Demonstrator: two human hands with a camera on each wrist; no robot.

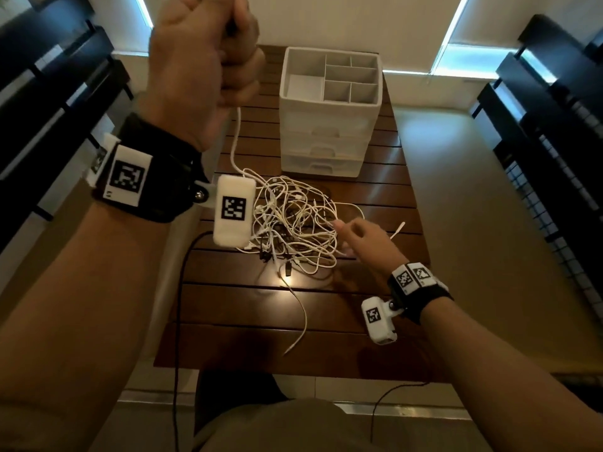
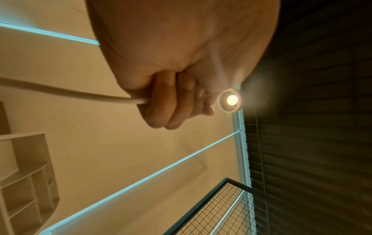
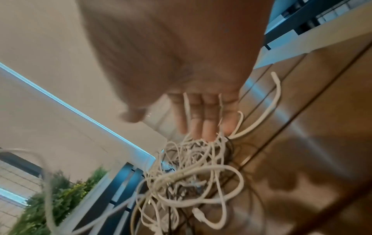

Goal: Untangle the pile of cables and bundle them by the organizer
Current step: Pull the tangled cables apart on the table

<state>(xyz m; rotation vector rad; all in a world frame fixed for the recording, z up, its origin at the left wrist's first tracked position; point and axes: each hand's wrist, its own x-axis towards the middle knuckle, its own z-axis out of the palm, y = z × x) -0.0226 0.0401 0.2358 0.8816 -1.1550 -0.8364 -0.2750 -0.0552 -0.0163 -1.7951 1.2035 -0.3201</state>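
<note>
A tangled pile of white and black cables (image 1: 293, 220) (image 3: 189, 178) lies in the middle of the wooden slat table (image 1: 385, 177). My left hand (image 1: 208, 60) (image 2: 171, 101) is raised high in a fist, gripping one white cable (image 1: 235, 138) (image 2: 80, 93) that hangs down into the pile. My right hand (image 1: 362, 239) (image 3: 203, 117) reaches into the pile's right edge with straight fingers (image 3: 208, 127) touching the strands. The white organizer (image 1: 329, 106), with open top compartments and drawers, stands behind the pile.
One loose white cable end (image 1: 298, 324) trails toward the table's near edge, another (image 1: 398, 230) lies right of my right hand. Thin black leads (image 1: 177, 321) hang off the near left edge. Dark shelving (image 1: 554, 125) flanks both sides.
</note>
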